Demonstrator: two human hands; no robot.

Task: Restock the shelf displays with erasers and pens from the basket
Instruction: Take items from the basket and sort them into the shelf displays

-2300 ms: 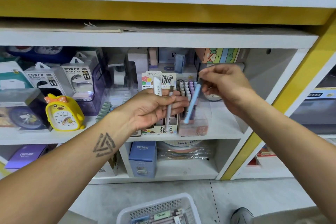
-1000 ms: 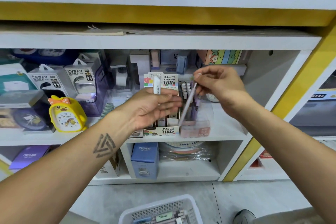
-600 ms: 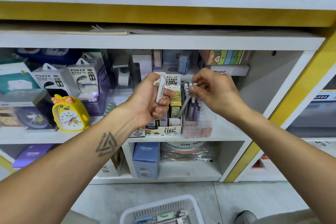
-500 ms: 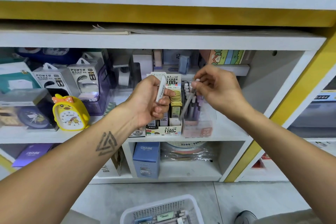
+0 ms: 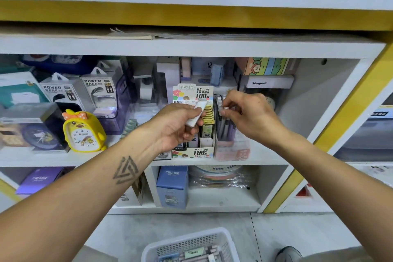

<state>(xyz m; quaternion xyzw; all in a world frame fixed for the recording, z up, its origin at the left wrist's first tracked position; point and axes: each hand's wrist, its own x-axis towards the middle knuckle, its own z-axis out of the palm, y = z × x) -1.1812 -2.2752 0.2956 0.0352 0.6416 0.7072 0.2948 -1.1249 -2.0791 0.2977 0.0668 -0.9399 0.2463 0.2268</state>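
Two hands: I have both raised at the middle shelf (image 5: 212, 162), the basket low at six o'clock.
Basket (image 5: 225, 238): white mesh, nearest me on the floor, with pens (image 5: 197, 257) and a labelled packet lying flat inside.
Left hand (image 5: 176, 127): I see its fingers curled round a white eraser (image 5: 196, 114), held tilted, its top end toward one o'clock, just in front of the lead-refill display box (image 5: 196, 152).
Right hand (image 5: 251, 115): at three o'clock of the left, fingertips (image 5: 225, 110) pinched on the cap of a pen among the upright pens (image 5: 225, 130) in the clear pen holder (image 5: 234, 151); I cannot tell which pen.
Pen holder: touching the display box on its three o'clock side.
Yellow duck clock (image 5: 84, 132): at nine o'clock of the left hand, same shelf.
Farther back: power bank boxes (image 5: 100, 91) at ten o'clock.
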